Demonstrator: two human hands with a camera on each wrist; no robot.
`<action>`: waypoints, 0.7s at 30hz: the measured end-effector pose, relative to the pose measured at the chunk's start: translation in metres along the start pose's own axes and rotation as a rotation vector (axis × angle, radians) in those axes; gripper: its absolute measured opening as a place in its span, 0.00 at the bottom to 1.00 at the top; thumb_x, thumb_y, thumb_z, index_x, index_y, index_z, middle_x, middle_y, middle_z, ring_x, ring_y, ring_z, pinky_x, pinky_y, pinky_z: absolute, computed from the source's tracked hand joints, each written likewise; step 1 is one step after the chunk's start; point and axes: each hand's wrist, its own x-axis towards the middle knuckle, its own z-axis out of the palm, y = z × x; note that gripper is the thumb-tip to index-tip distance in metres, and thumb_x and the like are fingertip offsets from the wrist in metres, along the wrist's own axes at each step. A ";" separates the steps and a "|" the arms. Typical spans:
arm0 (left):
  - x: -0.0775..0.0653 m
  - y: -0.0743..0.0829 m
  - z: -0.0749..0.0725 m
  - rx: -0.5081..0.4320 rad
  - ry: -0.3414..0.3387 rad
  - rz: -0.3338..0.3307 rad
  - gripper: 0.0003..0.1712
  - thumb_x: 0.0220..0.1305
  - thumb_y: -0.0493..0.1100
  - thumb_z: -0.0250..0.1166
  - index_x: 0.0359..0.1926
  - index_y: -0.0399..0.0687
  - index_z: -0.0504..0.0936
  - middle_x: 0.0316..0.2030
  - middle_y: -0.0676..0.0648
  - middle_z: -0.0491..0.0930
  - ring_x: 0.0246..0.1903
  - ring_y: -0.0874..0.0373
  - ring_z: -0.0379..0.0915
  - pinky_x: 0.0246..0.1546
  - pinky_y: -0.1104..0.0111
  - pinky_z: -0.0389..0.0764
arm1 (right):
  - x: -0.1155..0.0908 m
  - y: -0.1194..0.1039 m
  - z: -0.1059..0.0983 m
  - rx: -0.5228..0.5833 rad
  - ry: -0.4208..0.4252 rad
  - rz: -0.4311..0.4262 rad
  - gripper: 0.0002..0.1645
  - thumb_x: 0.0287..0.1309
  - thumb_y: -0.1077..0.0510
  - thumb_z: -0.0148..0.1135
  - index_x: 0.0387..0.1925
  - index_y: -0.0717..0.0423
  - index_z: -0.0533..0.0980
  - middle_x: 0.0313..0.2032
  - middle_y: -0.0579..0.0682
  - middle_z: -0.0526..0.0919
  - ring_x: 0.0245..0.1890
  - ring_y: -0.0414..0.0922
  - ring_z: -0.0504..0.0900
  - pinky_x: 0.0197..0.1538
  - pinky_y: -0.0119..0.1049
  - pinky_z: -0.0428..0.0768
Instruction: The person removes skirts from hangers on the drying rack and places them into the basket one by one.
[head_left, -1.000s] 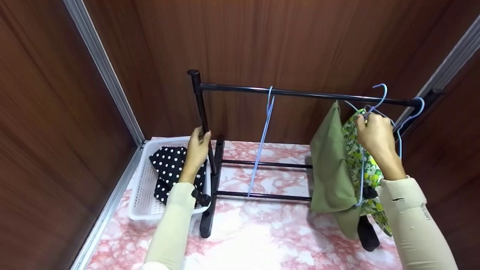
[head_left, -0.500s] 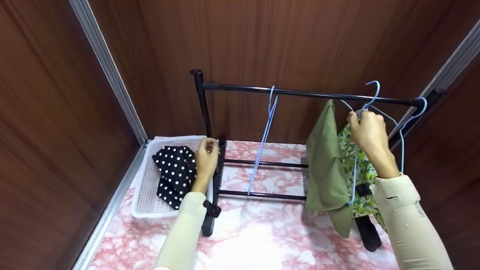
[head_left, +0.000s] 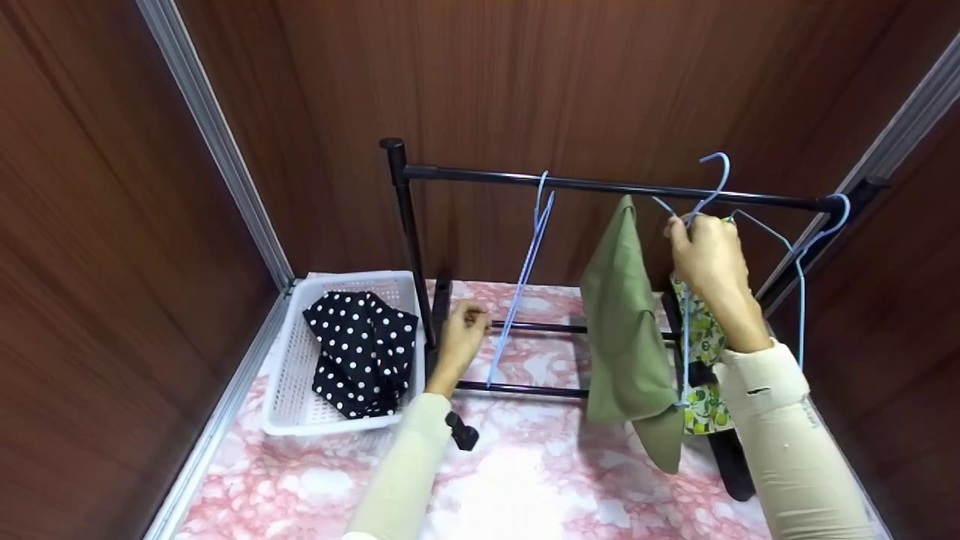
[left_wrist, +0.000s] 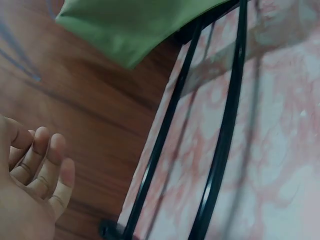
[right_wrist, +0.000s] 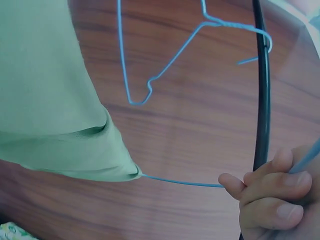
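My right hand (head_left: pixel 709 259) grips a blue wire hanger (head_left: pixel 724 171) just below its hook, right at the rail in the head view. Green fabric (head_left: pixel 626 322) hangs from this hanger; in the right wrist view, the fabric (right_wrist: pixel 55 100) bunches at the hanger's end, left of my curled fingers (right_wrist: pixel 275 212). My left hand (head_left: pixel 459 343) holds nothing, its fingers loosely bent. It is between the rack's left post and a bare blue hanger (head_left: pixel 521 285) hooked on the rail. The left wrist view shows its relaxed fingers (left_wrist: pixel 42 167) near the black lower bars (left_wrist: pixel 167 120).
A black garment rack's rail (head_left: pixel 480 176) crosses the view. Left of it, a white basket (head_left: pixel 277 375) contains black polka-dot cloth (head_left: pixel 360 352). Lemon-print cloth (head_left: pixel 705 409) is partly hidden behind my right arm. Another blue hanger (head_left: pixel 801 300) is at the rail's right end.
My right hand has shifted left along the rail, bringing the hanger and green fabric with it. My left hand has left the post beside the basket and moved right, towards the bare hanger.
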 end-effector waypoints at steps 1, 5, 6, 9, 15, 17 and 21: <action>-0.001 -0.001 0.005 0.004 -0.015 -0.002 0.08 0.71 0.29 0.58 0.46 0.32 0.82 0.38 0.31 0.85 0.32 0.62 0.79 0.39 0.69 0.84 | 0.000 -0.002 0.001 0.002 0.000 0.003 0.28 0.81 0.50 0.48 0.40 0.64 0.88 0.31 0.67 0.88 0.30 0.60 0.87 0.35 0.53 0.81; -0.009 -0.004 0.021 -0.064 -0.090 0.018 0.07 0.70 0.26 0.58 0.46 0.26 0.79 0.37 0.31 0.84 0.33 0.64 0.77 0.39 0.71 0.83 | 0.000 -0.011 0.006 0.058 -0.031 0.006 0.27 0.81 0.50 0.49 0.39 0.64 0.87 0.13 0.50 0.81 0.11 0.37 0.79 0.19 0.31 0.75; -0.012 -0.005 0.025 -0.079 -0.111 0.022 0.07 0.70 0.26 0.58 0.47 0.25 0.78 0.38 0.30 0.84 0.33 0.65 0.76 0.39 0.72 0.82 | 0.001 -0.013 0.007 0.076 -0.042 0.008 0.27 0.81 0.50 0.49 0.39 0.64 0.86 0.10 0.45 0.78 0.08 0.32 0.76 0.16 0.27 0.73; -0.020 -0.005 0.036 -0.122 -0.172 0.068 0.07 0.71 0.24 0.56 0.46 0.20 0.74 0.37 0.25 0.83 0.32 0.64 0.78 0.37 0.74 0.83 | 0.001 -0.019 0.011 0.106 -0.061 0.007 0.27 0.82 0.50 0.48 0.40 0.64 0.86 0.07 0.34 0.71 0.06 0.27 0.72 0.14 0.24 0.70; -0.034 -0.001 0.054 -0.126 -0.227 -0.043 0.09 0.74 0.31 0.55 0.49 0.30 0.78 0.38 0.35 0.87 0.39 0.45 0.87 0.32 0.77 0.77 | -0.001 -0.031 0.018 0.131 -0.057 0.002 0.26 0.82 0.50 0.49 0.39 0.63 0.86 0.08 0.35 0.73 0.06 0.28 0.72 0.12 0.25 0.70; -0.037 0.000 0.060 -0.109 -0.254 -0.090 0.10 0.75 0.33 0.55 0.51 0.32 0.78 0.41 0.35 0.86 0.43 0.40 0.87 0.32 0.77 0.76 | -0.001 -0.035 0.019 0.141 -0.059 0.001 0.26 0.82 0.50 0.50 0.39 0.63 0.85 0.10 0.38 0.75 0.06 0.27 0.72 0.13 0.24 0.70; -0.038 -0.002 0.071 -0.020 -0.293 -0.126 0.12 0.78 0.36 0.56 0.57 0.34 0.76 0.46 0.33 0.84 0.41 0.47 0.85 0.31 0.75 0.76 | -0.001 -0.042 0.022 0.148 -0.060 -0.006 0.25 0.82 0.49 0.50 0.38 0.62 0.85 0.12 0.44 0.78 0.07 0.28 0.73 0.15 0.24 0.71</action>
